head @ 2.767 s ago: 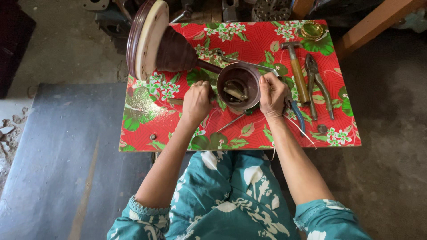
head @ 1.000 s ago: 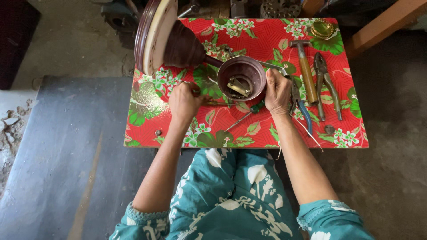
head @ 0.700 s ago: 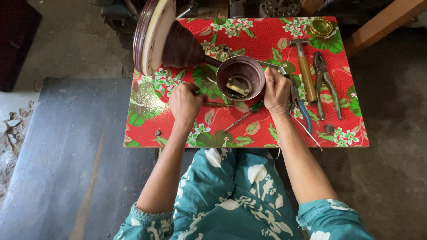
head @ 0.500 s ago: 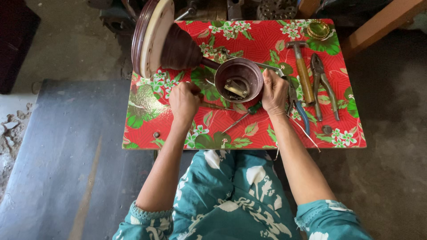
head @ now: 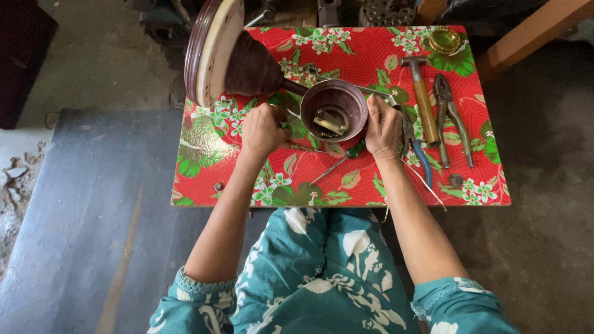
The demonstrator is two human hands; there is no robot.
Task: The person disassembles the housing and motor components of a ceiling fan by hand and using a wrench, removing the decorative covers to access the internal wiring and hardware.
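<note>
Brown cup (head: 334, 111) at tabletop (head: 204, 154) centre, brass piece inside. Right hand (head: 383, 127) curled against cup's right rim; left hand (head: 263, 128) fisted just left, grip contents hidden. Screwdriver (head: 337, 162) near, between the hands. Hammer (head: 422, 99) and pliers (head: 450, 114) right; dome (head: 226, 52) far left.

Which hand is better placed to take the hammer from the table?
Right. The right hand rests on the brown cup, just beside the hammer; the left hand lies on the cup's far side.
</note>
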